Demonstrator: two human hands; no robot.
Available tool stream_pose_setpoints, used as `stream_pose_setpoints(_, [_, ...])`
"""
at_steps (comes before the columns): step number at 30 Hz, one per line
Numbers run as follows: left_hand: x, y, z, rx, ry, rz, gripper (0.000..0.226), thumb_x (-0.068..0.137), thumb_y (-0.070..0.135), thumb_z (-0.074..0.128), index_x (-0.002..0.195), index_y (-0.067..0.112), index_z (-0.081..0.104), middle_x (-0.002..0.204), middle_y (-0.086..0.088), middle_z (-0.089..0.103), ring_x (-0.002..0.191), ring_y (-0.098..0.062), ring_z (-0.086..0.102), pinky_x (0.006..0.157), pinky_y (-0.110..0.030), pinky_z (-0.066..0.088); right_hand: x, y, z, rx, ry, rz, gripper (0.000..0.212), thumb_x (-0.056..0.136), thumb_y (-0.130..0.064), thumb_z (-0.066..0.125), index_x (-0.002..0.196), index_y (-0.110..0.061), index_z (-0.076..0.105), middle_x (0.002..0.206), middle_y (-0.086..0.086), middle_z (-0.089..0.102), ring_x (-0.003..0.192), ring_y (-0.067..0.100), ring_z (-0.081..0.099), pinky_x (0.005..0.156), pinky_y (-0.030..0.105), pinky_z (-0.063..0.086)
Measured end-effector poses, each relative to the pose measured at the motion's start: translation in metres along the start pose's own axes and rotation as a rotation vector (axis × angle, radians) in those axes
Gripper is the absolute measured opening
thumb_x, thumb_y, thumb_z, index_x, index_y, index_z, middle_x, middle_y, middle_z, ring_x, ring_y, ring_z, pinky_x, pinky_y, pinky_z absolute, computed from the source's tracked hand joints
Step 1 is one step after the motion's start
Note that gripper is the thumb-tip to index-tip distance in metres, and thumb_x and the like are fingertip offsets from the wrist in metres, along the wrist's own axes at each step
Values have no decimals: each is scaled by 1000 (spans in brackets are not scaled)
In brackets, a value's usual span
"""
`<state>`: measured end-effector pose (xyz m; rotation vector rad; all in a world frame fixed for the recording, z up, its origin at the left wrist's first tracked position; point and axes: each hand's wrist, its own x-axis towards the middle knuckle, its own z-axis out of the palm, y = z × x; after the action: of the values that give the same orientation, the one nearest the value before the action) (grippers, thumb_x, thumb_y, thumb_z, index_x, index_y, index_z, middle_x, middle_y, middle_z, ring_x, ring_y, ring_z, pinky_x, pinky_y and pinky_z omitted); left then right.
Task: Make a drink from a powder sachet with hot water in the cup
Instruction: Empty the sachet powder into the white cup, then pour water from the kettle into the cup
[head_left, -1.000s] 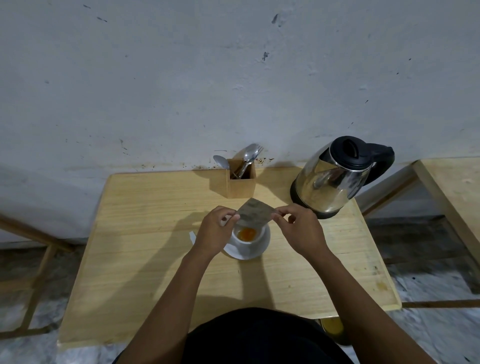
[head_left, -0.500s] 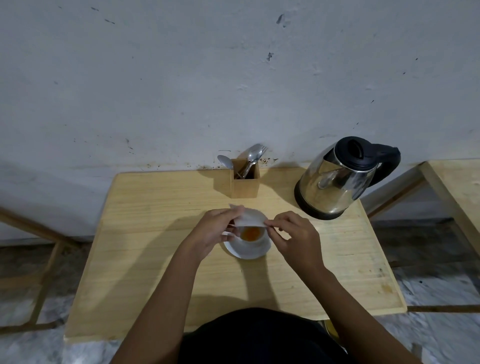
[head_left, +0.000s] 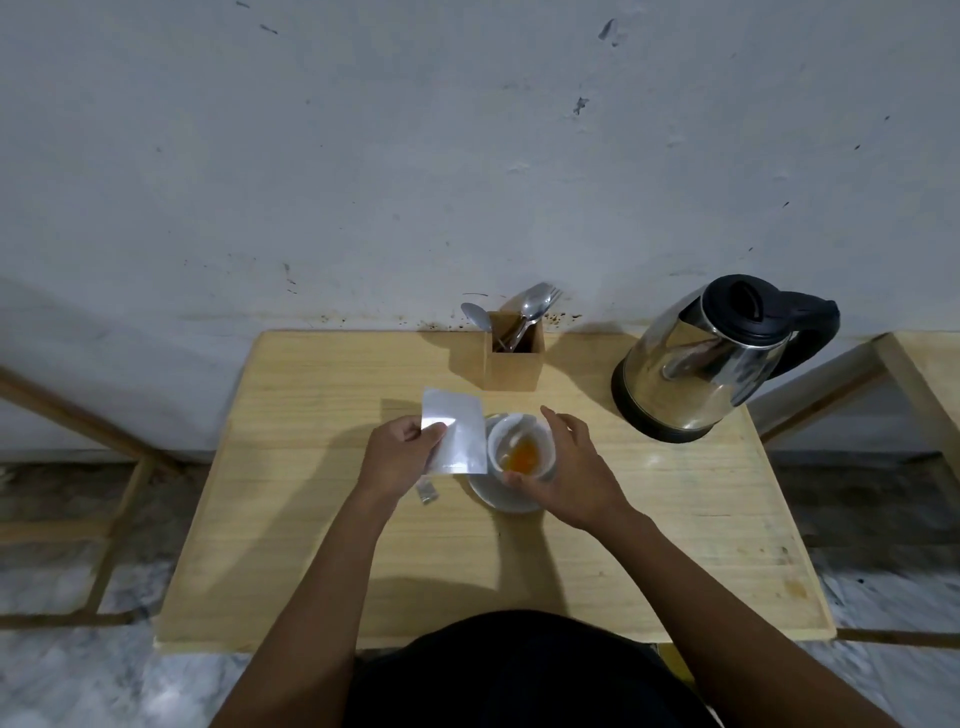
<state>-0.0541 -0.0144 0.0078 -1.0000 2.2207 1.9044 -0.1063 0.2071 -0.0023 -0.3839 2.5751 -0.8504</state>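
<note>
A white cup (head_left: 521, 451) with orange powder in its bottom stands on a white saucer (head_left: 493, 498) in the middle of the wooden table (head_left: 649, 545). My right hand (head_left: 569, 475) wraps the cup's right side, thumb at the near rim and fingers at the far rim. Just left of the cup, my left hand (head_left: 397, 457) pinches a silver powder sachet (head_left: 454, 436) and holds it upright, clear of the cup's mouth. A steel electric kettle (head_left: 696, 364) with a black lid and handle stands at the table's back right.
A small wooden holder (head_left: 514, 361) with spoons and a fork stands at the back edge against the wall. A torn silver strip (head_left: 427, 491) lies on the table below my left hand. Another wooden table (head_left: 930, 395) is at the right.
Both hands held the sachet over the cup. Now my right hand has let go and closed around the cup, and my left hand has carried the sachet off to the left.
</note>
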Motion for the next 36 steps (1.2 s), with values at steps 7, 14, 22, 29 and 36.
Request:
stream_pose_setpoints(7, [11, -51, -5, 178, 166, -80, 23, 86, 21, 63, 66, 19, 51, 74, -8, 53, 74, -24, 52, 69, -33, 42, 19, -5, 9, -158, -53, -17, 105, 71, -62, 72, 151, -20, 18, 147, 5, 33, 128, 24, 43, 96, 42, 45])
stream_pose_setpoints(14, [7, -81, 9, 874, 232, 201, 62, 85, 37, 59, 141, 23, 37, 147, -10, 36, 131, -32, 38, 99, -45, 41, 22, -5, 6, -172, -82, -5, 101, 69, -66, 68, 147, -24, 22, 144, 2, 34, 124, 22, 44, 91, 41, 48])
stream_pose_setpoints(22, [11, -101, 10, 1042, 78, 286, 48, 88, 38, 51, 133, 22, 50, 147, -8, 40, 132, -29, 39, 102, -44, 38, 23, -4, 8, -161, -77, -16, 99, 69, -65, 70, 146, -25, 22, 143, 2, 35, 124, 22, 43, 88, 39, 49])
stream_pose_setpoints(29, [5, -79, 18, 814, 153, 298, 42, 91, 42, 47, 128, 24, 55, 143, -3, 46, 130, -25, 41, 104, -42, 35, 14, 0, -5, -39, -14, -24, 107, 72, -69, 67, 153, -26, 13, 151, -3, 27, 133, 17, 38, 94, 38, 46])
stream_pose_setpoints(36, [-7, -31, 55, 455, -26, 267, 31, 92, 44, 49, 111, 25, 64, 106, 9, 64, 92, -14, 61, 79, -30, 49, -15, 24, -53, 161, 311, -53, 61, 86, -57, 59, 138, -27, 46, 130, -9, 51, 117, 4, 49, 94, 33, 46])
